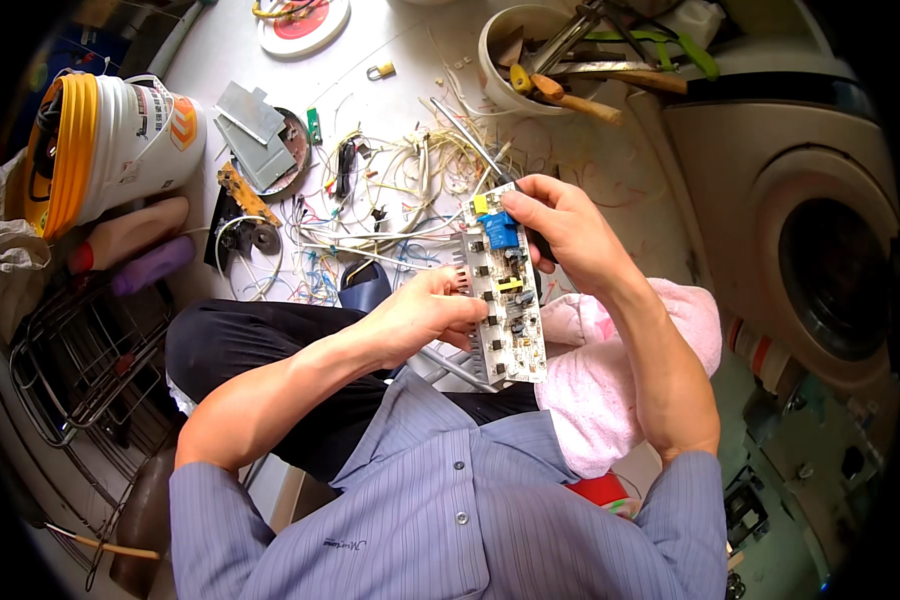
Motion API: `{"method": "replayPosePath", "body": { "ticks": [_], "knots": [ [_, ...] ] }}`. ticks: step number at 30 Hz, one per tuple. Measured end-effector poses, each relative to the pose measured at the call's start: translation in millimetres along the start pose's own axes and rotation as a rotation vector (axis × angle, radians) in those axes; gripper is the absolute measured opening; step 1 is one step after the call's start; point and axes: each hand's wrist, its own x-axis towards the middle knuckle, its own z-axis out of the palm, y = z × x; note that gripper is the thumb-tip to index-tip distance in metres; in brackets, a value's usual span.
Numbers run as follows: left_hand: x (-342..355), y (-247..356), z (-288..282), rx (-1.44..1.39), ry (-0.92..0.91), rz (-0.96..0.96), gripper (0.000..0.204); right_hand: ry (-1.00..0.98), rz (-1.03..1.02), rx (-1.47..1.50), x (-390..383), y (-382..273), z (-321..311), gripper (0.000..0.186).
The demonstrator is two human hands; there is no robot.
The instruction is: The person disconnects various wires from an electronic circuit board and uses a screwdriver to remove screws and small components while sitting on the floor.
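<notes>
1. I see my left hand (425, 310) come in from the lower left, forearm angled up and to the right across my lap, wrist slightly bent. Its fingers curl around the left edge of a pale circuit board (503, 285), thumb on the component face, pinching that edge near the board's middle.

2. My right hand (560, 225) reaches in from the lower right, forearm rising steeply, wrist folded inward. Its fingers are closed over the board's upper right corner, beside a blue block component, and they also wrap a dark handle of a screwdriver (480, 150) whose thin metal shaft sticks out up and to the left beyond the board.

3. The circuit board sits between both hands, held above my lap in the centre of the view. Its long axis runs nearly vertical in the picture, top end leaning slightly left, away from me; the component side faces the camera. A finned metal heat sink lines its left edge.

4. Beneath the hands lies a pink cloth (610, 370) on my right thigh.

5. Beyond the board, a tangle of loose wires (390, 215) spreads on the white floor. A white bucket (120, 140) lies tipped at upper left, and a bowl of tools (540, 55) sits at the top.
</notes>
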Motion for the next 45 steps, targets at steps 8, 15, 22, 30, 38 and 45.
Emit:
{"method": "replayPosePath", "body": {
  "ticks": [8,15,22,30,38,45],
  "knots": [
    [-0.9,0.6,5.8,-0.009,0.033,-0.01,0.036,-0.039,-0.011,-0.02,-3.0,1.7,2.5,0.027],
    [4.2,-11.4,-0.3,0.046,0.064,-0.01,0.038,-0.048,-0.052,-0.098,-4.5,1.1,4.1,0.029],
    [2.1,-11.9,-1.2,0.1,0.084,0.007,0.038,-0.038,-0.02,-0.092,-4.2,1.0,8.2,0.027],
    [1.6,-1.9,3.5,0.057,0.094,-0.017,0.036,-0.04,0.021,-0.076,-2.8,-0.9,10.0,0.027],
    [-2.6,-1.6,1.9,-0.07,0.054,-0.079,0.035,-0.042,0.028,-0.109,-2.4,-4.1,14.9,0.031],
    [-2.4,-6.5,2.6,-0.056,0.048,-0.011,0.034,-0.045,0.036,-0.108,2.4,-0.4,13.0,0.032]
  ]
}}
